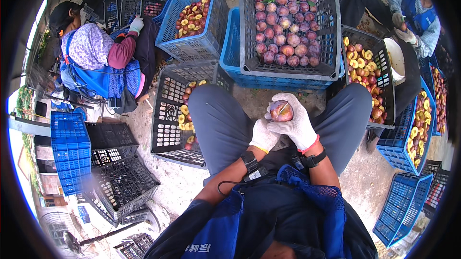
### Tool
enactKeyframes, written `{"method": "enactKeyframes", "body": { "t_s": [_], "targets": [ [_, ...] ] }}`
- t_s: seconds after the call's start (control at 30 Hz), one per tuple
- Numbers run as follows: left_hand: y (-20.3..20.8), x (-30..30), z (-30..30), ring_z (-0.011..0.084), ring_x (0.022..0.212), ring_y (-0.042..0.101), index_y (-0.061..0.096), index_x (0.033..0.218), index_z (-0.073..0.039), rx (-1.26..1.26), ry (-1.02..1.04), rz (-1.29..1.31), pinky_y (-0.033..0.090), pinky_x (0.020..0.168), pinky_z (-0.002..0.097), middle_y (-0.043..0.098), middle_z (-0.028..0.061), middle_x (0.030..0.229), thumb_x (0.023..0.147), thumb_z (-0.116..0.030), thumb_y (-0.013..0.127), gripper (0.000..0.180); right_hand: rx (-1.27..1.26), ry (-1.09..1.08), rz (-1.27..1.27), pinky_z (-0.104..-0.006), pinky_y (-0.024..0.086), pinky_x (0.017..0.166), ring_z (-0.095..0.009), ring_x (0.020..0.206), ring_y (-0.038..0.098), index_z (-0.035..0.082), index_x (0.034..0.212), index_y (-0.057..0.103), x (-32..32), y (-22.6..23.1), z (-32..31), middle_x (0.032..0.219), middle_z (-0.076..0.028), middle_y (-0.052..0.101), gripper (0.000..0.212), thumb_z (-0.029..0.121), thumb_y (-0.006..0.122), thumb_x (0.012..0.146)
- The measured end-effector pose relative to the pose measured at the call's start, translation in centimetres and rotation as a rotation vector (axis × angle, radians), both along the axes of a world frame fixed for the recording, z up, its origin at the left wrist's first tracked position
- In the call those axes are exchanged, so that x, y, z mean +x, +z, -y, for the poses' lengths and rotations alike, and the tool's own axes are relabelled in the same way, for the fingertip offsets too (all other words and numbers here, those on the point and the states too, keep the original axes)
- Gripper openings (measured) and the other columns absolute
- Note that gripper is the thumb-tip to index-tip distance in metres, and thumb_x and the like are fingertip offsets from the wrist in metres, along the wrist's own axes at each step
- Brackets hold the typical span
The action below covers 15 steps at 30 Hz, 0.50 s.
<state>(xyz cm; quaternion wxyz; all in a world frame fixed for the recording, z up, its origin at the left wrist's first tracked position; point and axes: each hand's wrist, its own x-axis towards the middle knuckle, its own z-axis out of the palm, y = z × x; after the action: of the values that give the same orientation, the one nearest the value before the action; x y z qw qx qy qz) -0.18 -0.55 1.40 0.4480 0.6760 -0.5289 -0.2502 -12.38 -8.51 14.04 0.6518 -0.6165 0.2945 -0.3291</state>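
Note:
Between my knees I hold a reddish-purple plum (282, 112) in front of me. A thin pale line runs across its upper side; whether this is a cut or a blade I cannot tell. My right hand (301, 123), in a white knit glove with a red cuff, curls around the plum from above and the right. My left hand (264, 136), gloved with a yellow cuff, is closed against the plum's lower left side, its fingers partly hidden. Straight ahead, a black crate (290, 72) of whole plums rests on blue crates (232, 50).
Black crates with halved plums stand by my left knee (168, 115) and right knee (390, 100). Further halves fill a blue crate (175, 47) ahead left and another blue crate (401, 148) at right. Two people sit nearby, left (91, 47) and right (425, 23). Stacked crates (70, 153) stand left.

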Motion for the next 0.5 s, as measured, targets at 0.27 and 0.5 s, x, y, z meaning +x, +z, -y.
{"method": "enactKeyframes", "body": {
  "t_s": [0.27, 0.5],
  "targets": [
    [3.9, -2.7, -0.6, 0.0415, 0.086, 0.072, 0.074, 0.095, -0.01, 0.043, 0.021, -0.006, 0.058, 0.072, 0.0485, 0.073, 0.0189, 0.084, 0.095, -0.027, 0.061, 0.021, 0.373, 0.023, 0.189, -0.0319, 0.053, 0.095, -0.016, 0.102, 0.068, 0.004, 0.133, 0.058, -1.6, 1.3, -1.4, 0.107, -0.006, 0.071, 0.061, 0.015, 0.084, 0.079],
    [1.8, -0.7, -2.1, 0.0407, 0.094, 0.072, 0.074, 0.099, -0.009, 0.29, -0.183, 0.35, 0.057, 0.079, 0.0514, 0.074, 0.0171, 0.09, 0.097, -0.027, 0.06, 0.023, -0.237, -0.004, -0.456, -0.0351, 0.052, 0.1, -0.024, 0.108, 0.068, 0.003, 0.13, 0.06, -1.4, 4.5, -1.1, 0.114, -0.008, 0.07, 0.066, 0.009, 0.09, 0.071]
  ]
}}
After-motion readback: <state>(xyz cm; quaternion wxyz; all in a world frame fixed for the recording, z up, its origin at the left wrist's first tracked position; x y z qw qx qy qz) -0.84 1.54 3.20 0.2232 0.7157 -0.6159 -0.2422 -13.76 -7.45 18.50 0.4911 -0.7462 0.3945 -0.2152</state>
